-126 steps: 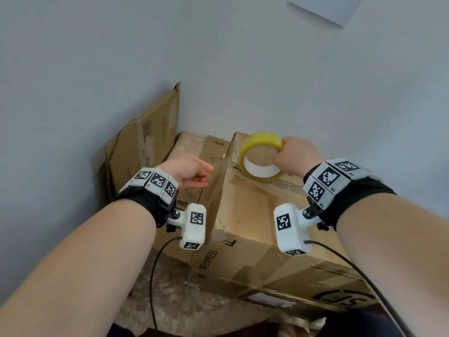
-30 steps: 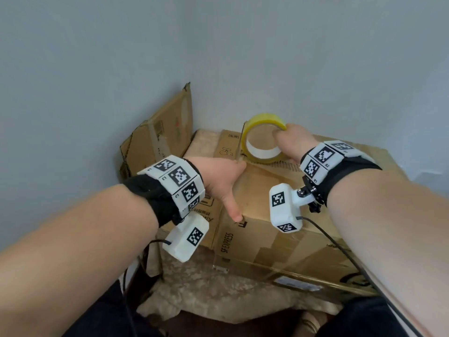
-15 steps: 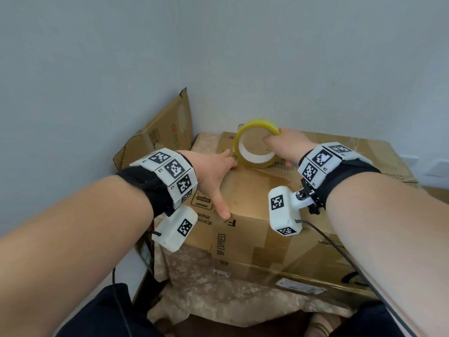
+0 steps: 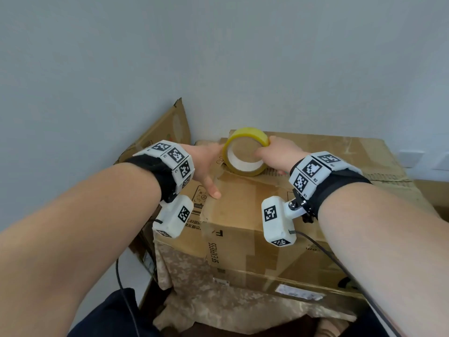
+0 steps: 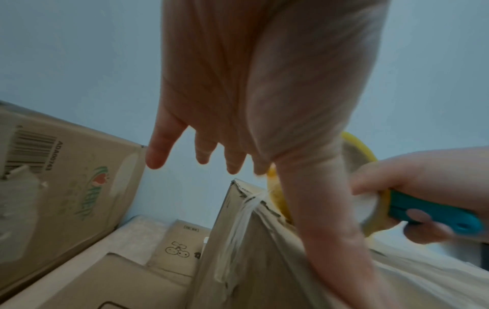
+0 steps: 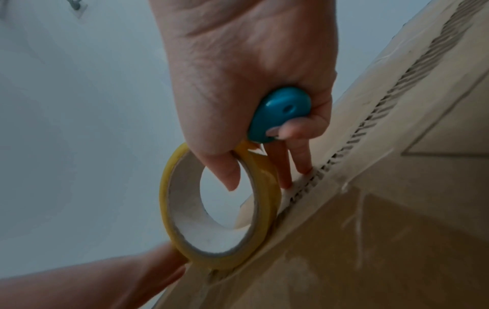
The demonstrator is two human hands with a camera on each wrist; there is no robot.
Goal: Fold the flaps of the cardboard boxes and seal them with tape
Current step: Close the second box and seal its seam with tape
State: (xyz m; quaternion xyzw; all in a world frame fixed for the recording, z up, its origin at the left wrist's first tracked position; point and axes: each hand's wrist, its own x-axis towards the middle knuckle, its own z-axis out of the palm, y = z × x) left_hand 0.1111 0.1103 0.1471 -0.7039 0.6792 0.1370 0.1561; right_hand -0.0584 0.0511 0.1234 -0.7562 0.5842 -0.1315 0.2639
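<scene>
I had the tape roll standing on edge on the far left end of the box top, right on the flap seam. My right hand pinched its rim, thumb inside the core, with a teal cutter tucked in the palm. The seam ran off to the right, so the roll needed pulling that way. My left hand lay flat, fingers straight, just left of the roll — probably pinning the tape end, though I couldn't see that
</scene>
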